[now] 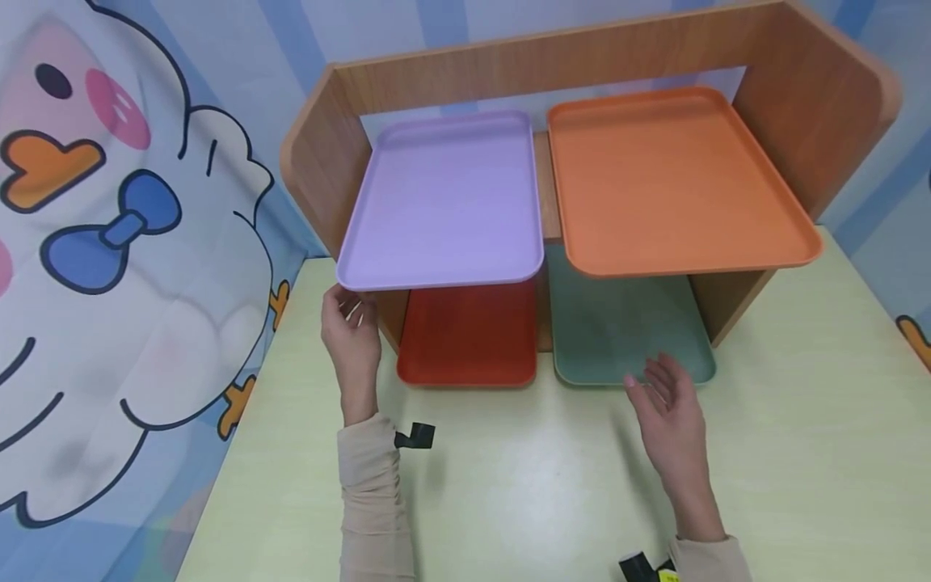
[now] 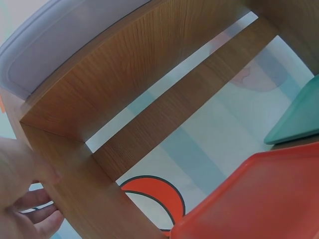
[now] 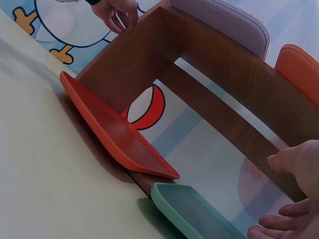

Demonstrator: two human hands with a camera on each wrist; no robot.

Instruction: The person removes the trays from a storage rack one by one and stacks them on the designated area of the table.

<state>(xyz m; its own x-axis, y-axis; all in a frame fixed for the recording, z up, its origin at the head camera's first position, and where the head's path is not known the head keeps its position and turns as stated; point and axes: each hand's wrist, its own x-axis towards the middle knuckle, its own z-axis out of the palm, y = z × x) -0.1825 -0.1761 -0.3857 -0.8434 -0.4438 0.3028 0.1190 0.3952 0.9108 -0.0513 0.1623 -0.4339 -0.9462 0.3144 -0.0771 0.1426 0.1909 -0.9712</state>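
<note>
A two-tier wooden shelf point(image 1: 553, 52) stands on the table, bearing a purple tray point(image 1: 447, 202) and an orange tray point(image 1: 676, 182) above. Below them lie a red tray point(image 1: 469, 335) and a green tray point(image 1: 625, 327). By the purple tray's front left corner, my left hand point(image 1: 352, 347) grips the edge of the shelf's left side panel point(image 2: 89, 199), thumb against the board and fingers outside it. My right hand point(image 1: 669, 428) hovers before the green tray, palm inward, fingers loosely extended and holding nothing. In the right wrist view, a gap separates its fingers from the shelf.
The pale table point(image 1: 509, 485) extends in front of the shelf and to both sides. Behind and left hangs a blue cloth backdrop with a cartoon duck point(image 1: 167, 323). Black camera mounts point(image 1: 416, 436) sit at both wrists.
</note>
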